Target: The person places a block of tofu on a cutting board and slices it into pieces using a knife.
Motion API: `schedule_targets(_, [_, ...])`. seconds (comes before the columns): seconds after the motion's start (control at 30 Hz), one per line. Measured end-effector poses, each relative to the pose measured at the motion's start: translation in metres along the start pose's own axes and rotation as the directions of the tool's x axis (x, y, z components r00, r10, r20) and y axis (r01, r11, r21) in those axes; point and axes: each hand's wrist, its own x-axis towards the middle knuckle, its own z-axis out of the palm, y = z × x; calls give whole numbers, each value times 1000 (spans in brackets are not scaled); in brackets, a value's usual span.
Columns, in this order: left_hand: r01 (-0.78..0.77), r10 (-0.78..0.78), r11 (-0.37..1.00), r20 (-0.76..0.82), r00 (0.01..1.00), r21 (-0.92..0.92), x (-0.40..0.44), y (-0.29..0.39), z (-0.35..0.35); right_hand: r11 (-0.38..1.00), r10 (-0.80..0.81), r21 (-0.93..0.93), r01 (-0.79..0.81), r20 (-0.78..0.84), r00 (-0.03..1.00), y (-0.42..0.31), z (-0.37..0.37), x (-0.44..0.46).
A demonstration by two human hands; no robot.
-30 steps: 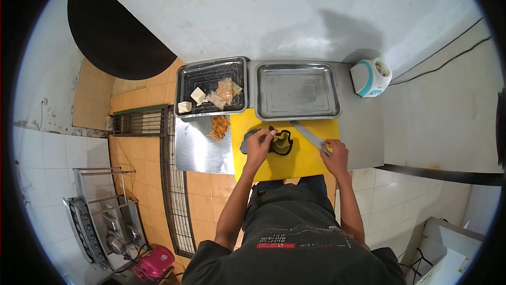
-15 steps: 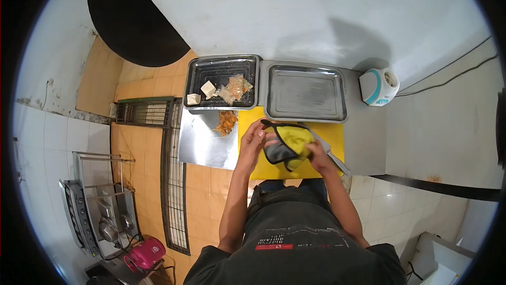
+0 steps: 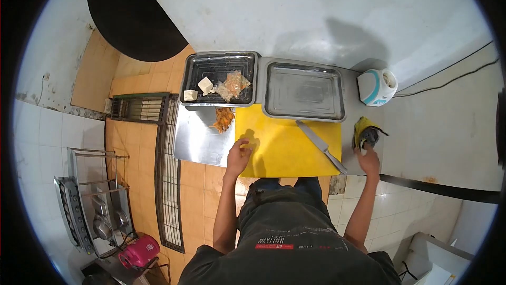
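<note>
Yellow-grey cloth [image 3: 369, 134], dark-edged, crumpled, in right hand's grip [image 3: 369, 160], left hand [image 3: 239, 158] loosely curved, fingers parted

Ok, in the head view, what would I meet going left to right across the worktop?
White blocks → orange food → left hand → knife → cloth.
</note>
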Motion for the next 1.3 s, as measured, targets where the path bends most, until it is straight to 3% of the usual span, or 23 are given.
schedule_targets(0.03, [-54, 53, 998, 29, 998, 39, 3, 5, 6, 980, -192, -71, 184, -122, 974, 3, 22, -1])
schedule_targets(0.07, [-104, 100, 992, 58, 993, 77, 5, 10, 13, 980, -191, -73, 183, -121, 974, 11, 36, 1])
schedule_targets(0.13, [-108, 99, 990, 98, 990, 94, 6, 27, 20, 973, -206, 106, 204, 8, 979, -31, 46, -25])
schedule_targets(0.17, [-149, 129, 978, 137, 982, 148, 6, 32, 23, 974, -206, 106, 202, 23, 978, -42, 55, -36])
schedule_targets(0.23, [-199, 160, 960, 197, 967, 196, 9, 39, 26, 952, -287, -112, 283, -14, 958, -53, 71, -52])
schedule_targets(0.33, [-251, 207, 947, 221, 953, 198, 11, 39, 28, 963, -268, 40, 266, 38, 963, -41, 105, -45])
schedule_targets(0.43, [-268, 208, 933, 251, 945, 239, 14, 37, 30, 943, -332, 34, 330, 100, 938, -45, 105, -43])
schedule_targets(0.57, [-231, 175, 938, 220, 960, 261, 13, 34, 36, 928, -372, 44, 369, 154, 916, -66, 78, -43])
schedule_targets(0.63, [-216, 163, 937, 203, 966, 276, 11, 36, 39, 949, -314, 123, 290, 316, 895, -75, 72, -39])
schedule_targets(0.67, [-212, 161, 936, 192, 968, 283, 13, 35, 39, 945, -325, 128, 300, 318, 891, -78, 74, -37])
schedule_targets(0.73, [-192, 172, 972, 149, 974, 132, 13, 34, 38, 891, -407, 351, 289, 333, 850, -80, 83, -37])
schedule_targets(0.77, [-187, 168, 973, 140, 976, 135, 19, 32, 34, 885, -419, 361, 295, 338, 843, -83, 89, -36])
schedule_targets(0.83, [-259, 264, 953, -15, 964, 159, 50, 35, 6, 872, -451, 372, 319, 356, 818, -93, 90, -38])
schedule_targets(0.87, [-348, 375, 909, -84, 923, 228, 77, 32, -16, 861, -475, 380, 337, 370, 798, -97, 91, -41])
schedule_targets(0.97, [-341, 430, 877, -235, 872, 338, 164, 45, -88, 863, -478, 381, 333, 397, 784, -113, 91, -51])
schedule_targets(1.0, [-348, 507, 809, -261, 821, 474, 185, 53, -108, 864, -473, 381, 329, 389, 791, -118, 94, -56])
schedule_targets(1.03, [-267, 483, 738, -208, 851, 620, 209, 53, -125, 860, -447, 427, 281, 362, 818, -123, 100, -63])
schedule_targets(1.07, [-274, 586, 598, -178, 790, 753, 238, 25, -136, 850, -417, 472, 233, 335, 845, -128, 106, -69])
schedule_targets(1.13, [-155, 528, 549, -197, 826, 821, 265, 10, -140, 836, -401, 505, 216, 292, 868, -136, 120, -84])
schedule_targets(1.17, [-171, 535, 552, -189, 824, 816, 277, 9, -144, 820, -391, 535, 203, 265, 881, -139, 126, -88])
schedule_targets(1.23, [-86, 110, 664, 17, 994, 743, 288, 12, -149, 813, -382, 549, 194, 250, 890, -144, 133, -98])
schedule_targets(1.3, [-104, 125, 663, 27, 992, 742, 289, 8, -148, 805, -371, 565, 180, 243, 896, -148, 141, -111])
